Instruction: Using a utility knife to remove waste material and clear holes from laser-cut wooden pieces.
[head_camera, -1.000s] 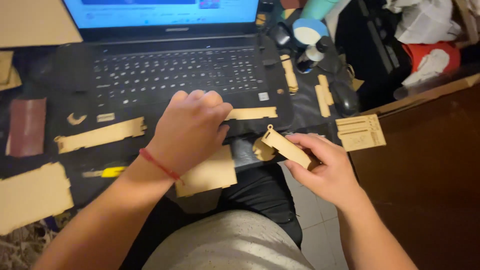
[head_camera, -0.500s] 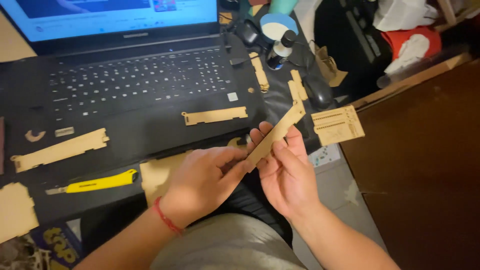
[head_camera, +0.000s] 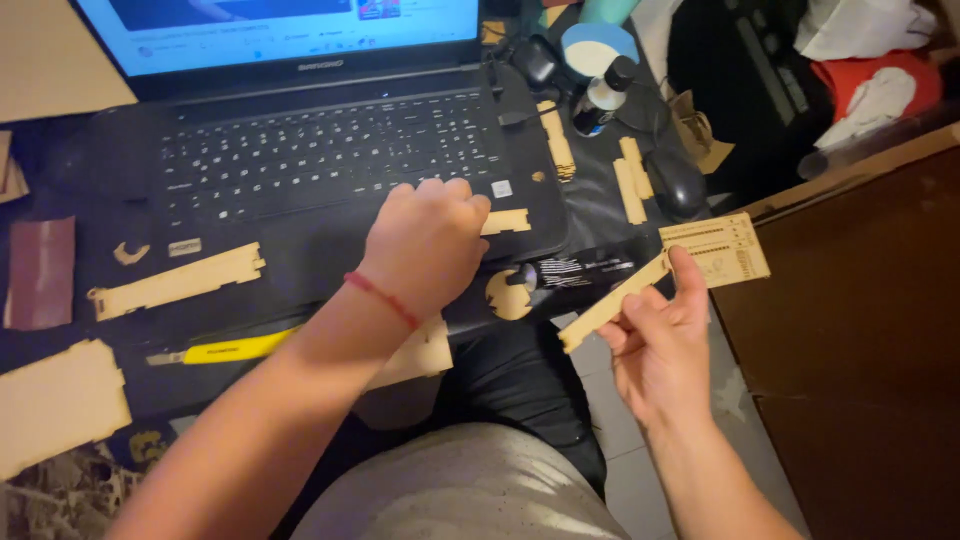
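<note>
- The right hand (head_camera: 660, 345) hangs off the tabletop edge over the person's lap, its grip clamped on a long, flat, pale wooden strip (head_camera: 612, 302) that slants up to the right.
- The strip's upper end sits just beside a small rectangular laser-cut wooden panel (head_camera: 718, 248) on the tabletop edge; whether they touch is unclear.
- The left hand (head_camera: 425, 242), a thin red string bracelet (head_camera: 383, 297) on its wrist, rests curled on the palm rest of an open black laptop (head_camera: 300, 165).
- Its fingers are together over a short flat wooden piece (head_camera: 507, 221); the hold itself is hidden.
- A yellow-handled utility knife (head_camera: 225, 349) lies left of that forearm.
</note>
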